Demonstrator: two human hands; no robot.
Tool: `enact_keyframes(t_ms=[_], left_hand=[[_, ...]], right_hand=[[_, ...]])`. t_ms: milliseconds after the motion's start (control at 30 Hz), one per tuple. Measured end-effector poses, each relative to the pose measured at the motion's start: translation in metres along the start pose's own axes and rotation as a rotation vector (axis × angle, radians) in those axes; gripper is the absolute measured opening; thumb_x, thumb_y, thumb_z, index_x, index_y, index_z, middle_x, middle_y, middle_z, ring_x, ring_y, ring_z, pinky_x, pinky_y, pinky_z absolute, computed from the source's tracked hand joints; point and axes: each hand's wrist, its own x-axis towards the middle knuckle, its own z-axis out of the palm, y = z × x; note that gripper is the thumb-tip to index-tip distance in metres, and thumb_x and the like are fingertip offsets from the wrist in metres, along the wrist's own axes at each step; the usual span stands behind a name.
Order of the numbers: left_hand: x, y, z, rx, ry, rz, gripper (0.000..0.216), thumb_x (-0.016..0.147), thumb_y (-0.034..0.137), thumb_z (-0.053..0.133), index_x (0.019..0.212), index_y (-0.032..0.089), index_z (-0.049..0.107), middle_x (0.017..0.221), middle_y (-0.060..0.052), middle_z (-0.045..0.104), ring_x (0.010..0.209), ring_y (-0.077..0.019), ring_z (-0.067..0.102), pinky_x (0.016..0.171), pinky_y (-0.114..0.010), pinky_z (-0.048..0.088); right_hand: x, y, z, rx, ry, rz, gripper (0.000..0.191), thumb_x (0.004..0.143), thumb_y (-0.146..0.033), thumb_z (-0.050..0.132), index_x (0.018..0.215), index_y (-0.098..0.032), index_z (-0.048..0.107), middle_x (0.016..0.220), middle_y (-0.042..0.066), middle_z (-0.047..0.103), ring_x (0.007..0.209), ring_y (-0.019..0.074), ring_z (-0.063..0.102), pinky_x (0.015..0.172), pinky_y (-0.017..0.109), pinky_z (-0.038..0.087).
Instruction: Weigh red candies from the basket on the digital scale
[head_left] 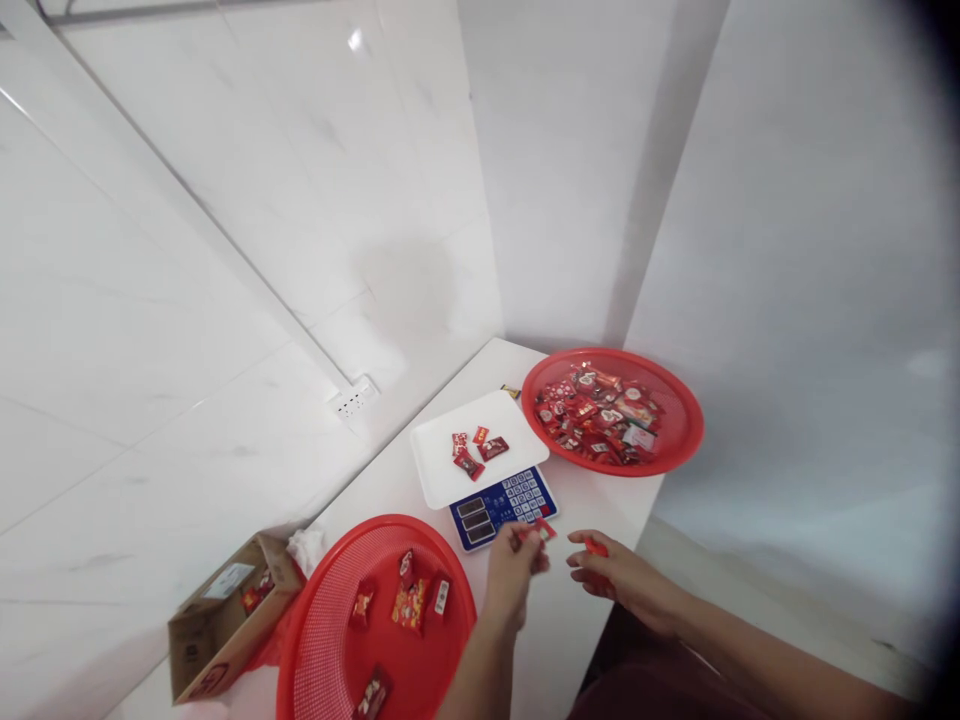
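Observation:
Pinched between the fingers of my left hand (517, 562) is a small red wrapped candy (544, 529), just in front of the scale's keypad. My right hand (615, 572) is close by on the right, its fingers curled around a red wrapped piece (596, 547) that is partly hidden. Beyond both hands stands a digital scale (506, 508) with a blue panel. Its white weighing tray (435, 450) bears several red candies (469, 463). A red basket (319, 600) at the lower left holds several packets, among them a patterned one (410, 605).
Another red basket (686, 430), heaped with red wrapped candies (600, 410), sits at the table's far right. An open cardboard box (225, 625) stands left, against the wall. The white table (630, 500) ends at the right. A wall socket (352, 400) is above the table.

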Motion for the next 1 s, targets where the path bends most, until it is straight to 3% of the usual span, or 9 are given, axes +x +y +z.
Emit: enact_keyframes(t_ms=[133, 233, 333, 433, 667, 733, 800, 900, 1000], left_hand=[[0.040, 0.030, -0.004, -0.094, 0.091, 0.051, 0.048, 0.066, 0.043, 0.065, 0.104, 0.019, 0.047, 0.083, -0.003, 0.059, 0.069, -0.0100, 0.057, 0.069, -0.026, 0.046], [0.046, 0.034, -0.004, -0.041, 0.101, -0.018, 0.062, 0.067, 0.041, 0.064, 0.120, 0.022, 0.036, 0.098, -0.008, 0.057, 0.079, -0.0145, 0.059, 0.071, -0.030, 0.047], [0.028, 0.017, 0.000, 0.150, -0.049, -0.046, 0.051, 0.067, 0.041, 0.063, 0.110, 0.017, 0.050, 0.099, -0.009, 0.057, 0.084, -0.0168, 0.056, 0.071, -0.030, 0.046], [0.003, -0.005, 0.007, 0.262, -0.248, -0.085, 0.046, 0.065, 0.042, 0.063, 0.100, 0.014, 0.057, 0.085, -0.006, 0.060, 0.077, -0.0158, 0.055, 0.068, -0.029, 0.043], [-0.025, -0.017, 0.008, 0.261, -0.228, -0.103, 0.043, 0.063, 0.033, 0.065, 0.099, 0.012, 0.052, 0.056, 0.004, 0.053, 0.047, -0.0089, 0.045, 0.051, -0.024, 0.033], [-0.028, -0.014, 0.003, 0.259, -0.259, -0.100, 0.030, 0.063, 0.031, 0.065, 0.084, 0.013, 0.055, 0.056, 0.003, 0.054, 0.049, -0.0094, 0.046, 0.053, -0.025, 0.034], [-0.030, -0.012, -0.001, 0.278, -0.235, -0.069, 0.022, 0.063, 0.031, 0.065, 0.072, 0.014, 0.055, 0.058, 0.001, 0.055, 0.054, -0.0099, 0.048, 0.056, -0.025, 0.035], [-0.031, -0.009, -0.007, 0.281, -0.136, -0.016, 0.022, 0.063, 0.032, 0.066, 0.069, 0.015, 0.054, 0.064, 0.000, 0.056, 0.060, -0.0105, 0.048, 0.061, -0.025, 0.037], [-0.031, -0.009, -0.012, 0.230, -0.149, -0.032, 0.025, 0.062, 0.034, 0.067, 0.069, 0.015, 0.053, 0.066, -0.001, 0.056, 0.063, -0.0111, 0.050, 0.062, -0.026, 0.038]], right_hand=[[0.000, -0.001, -0.005, 0.125, 0.000, 0.033, 0.035, 0.063, -0.013, 0.060, 0.093, -0.021, 0.043, 0.083, 0.001, 0.058, 0.076, 0.0134, 0.063, 0.078, 0.028, 0.048], [0.000, -0.001, -0.007, 0.176, -0.045, 0.027, 0.033, 0.066, -0.015, 0.062, 0.094, -0.018, 0.044, 0.089, 0.005, 0.059, 0.083, 0.0157, 0.064, 0.084, 0.029, 0.047], [-0.005, -0.002, -0.007, 0.134, -0.090, 0.051, 0.043, 0.068, -0.022, 0.065, 0.107, -0.015, 0.046, 0.095, 0.008, 0.059, 0.083, 0.0162, 0.064, 0.083, 0.029, 0.047], [-0.013, -0.005, -0.003, 0.016, -0.170, 0.056, 0.069, 0.070, -0.030, 0.066, 0.128, -0.020, 0.032, 0.093, 0.007, 0.062, 0.076, 0.0148, 0.065, 0.073, 0.027, 0.049], [-0.030, -0.008, 0.009, -0.177, -0.306, 0.095, 0.102, 0.063, -0.032, 0.070, 0.139, -0.020, 0.004, 0.077, 0.002, 0.064, 0.064, 0.0128, 0.062, 0.056, 0.022, 0.046], [-0.029, -0.007, 0.010, -0.207, -0.312, 0.093, 0.099, 0.063, -0.033, 0.069, 0.139, -0.019, 0.006, 0.079, 0.004, 0.063, 0.065, 0.0135, 0.063, 0.056, 0.023, 0.046], [-0.026, -0.004, 0.009, -0.270, -0.325, 0.078, 0.083, 0.066, -0.039, 0.067, 0.133, -0.017, 0.024, 0.082, 0.006, 0.063, 0.064, 0.0137, 0.063, 0.056, 0.023, 0.047], [-0.019, 0.001, 0.007, -0.394, -0.324, 0.024, 0.050, 0.072, -0.054, 0.054, 0.100, -0.012, 0.055, 0.082, 0.009, 0.063, 0.060, 0.0128, 0.061, 0.050, 0.021, 0.044], [-0.015, 0.004, 0.006, -0.483, -0.278, -0.076, 0.045, 0.075, -0.056, 0.047, 0.078, -0.012, 0.056, 0.072, 0.007, 0.063, 0.055, 0.0115, 0.058, 0.044, 0.019, 0.039]])
